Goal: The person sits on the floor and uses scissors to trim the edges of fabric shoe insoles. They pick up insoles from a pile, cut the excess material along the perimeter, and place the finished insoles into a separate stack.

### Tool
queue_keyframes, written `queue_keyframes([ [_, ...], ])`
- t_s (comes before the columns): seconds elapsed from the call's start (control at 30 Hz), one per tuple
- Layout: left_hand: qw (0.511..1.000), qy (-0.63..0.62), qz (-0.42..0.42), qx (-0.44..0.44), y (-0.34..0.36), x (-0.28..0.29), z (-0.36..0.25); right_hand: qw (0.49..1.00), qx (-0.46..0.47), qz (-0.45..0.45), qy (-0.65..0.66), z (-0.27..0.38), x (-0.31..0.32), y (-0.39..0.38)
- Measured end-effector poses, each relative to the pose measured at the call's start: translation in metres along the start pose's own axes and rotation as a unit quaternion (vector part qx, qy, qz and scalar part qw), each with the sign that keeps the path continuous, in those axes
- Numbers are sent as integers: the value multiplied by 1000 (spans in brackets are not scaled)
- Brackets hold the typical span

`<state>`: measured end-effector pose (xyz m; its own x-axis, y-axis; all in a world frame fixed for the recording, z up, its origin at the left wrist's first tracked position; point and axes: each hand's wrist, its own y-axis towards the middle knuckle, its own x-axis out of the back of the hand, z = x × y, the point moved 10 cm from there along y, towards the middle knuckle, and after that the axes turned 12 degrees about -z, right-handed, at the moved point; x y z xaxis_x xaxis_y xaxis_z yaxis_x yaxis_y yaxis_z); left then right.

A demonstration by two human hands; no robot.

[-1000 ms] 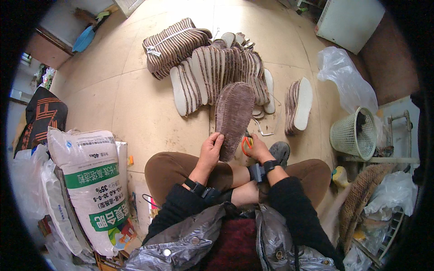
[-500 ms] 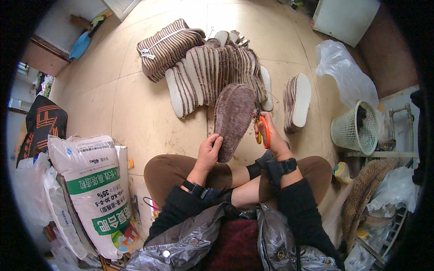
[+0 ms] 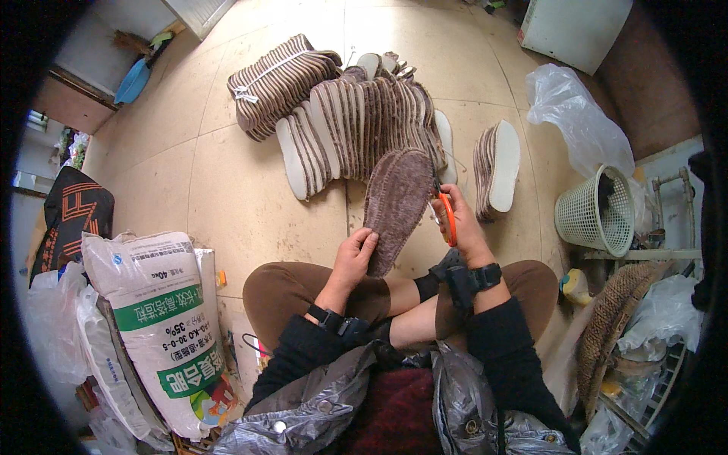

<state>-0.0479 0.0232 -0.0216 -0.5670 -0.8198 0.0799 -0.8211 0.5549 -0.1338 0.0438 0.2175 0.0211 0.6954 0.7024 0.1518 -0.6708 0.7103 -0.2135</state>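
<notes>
Between thumb and fingers, my left hand [image 3: 355, 258] pinches the near end of a brown fuzzy insole [image 3: 398, 205], which is tilted with its plush side up. Stitching runs along the insole's edge. My right hand [image 3: 464, 224] grips orange-handled scissors [image 3: 453, 220], their dark blades at the insole's right edge; how far apart the blades are is hard to see. Just beyond lies a long row of stacked insoles [image 3: 364, 121] with brown pile and white backs. A smaller stack of insoles [image 3: 500, 167] stands to the right of the scissors.
A tied bundle of insoles [image 3: 277, 80] lies at the back left. Large fertilizer-type sacks [image 3: 144, 265] stand at my left. On the right are a pale plastic basket [image 3: 584, 216], a clear plastic bag [image 3: 576, 110] and a woven brown sack [image 3: 618, 326]. My crossed legs are close below my hands.
The insole has turned slightly clockwise and shifted a little to the right in my left hand. My right hand has moved slightly right, and the scissors' handles have changed angle.
</notes>
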Motion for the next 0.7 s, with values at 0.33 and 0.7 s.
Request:
queue_keyframes([
  [0.33, 999, 7, -49, -16, 2, 6, 0, 978, -42, -39, -202, -65, 6, 16],
  [0.7, 997, -10, -70, -19, 3, 14, 1, 849, 64, 67, -520, -128, -37, -6],
])
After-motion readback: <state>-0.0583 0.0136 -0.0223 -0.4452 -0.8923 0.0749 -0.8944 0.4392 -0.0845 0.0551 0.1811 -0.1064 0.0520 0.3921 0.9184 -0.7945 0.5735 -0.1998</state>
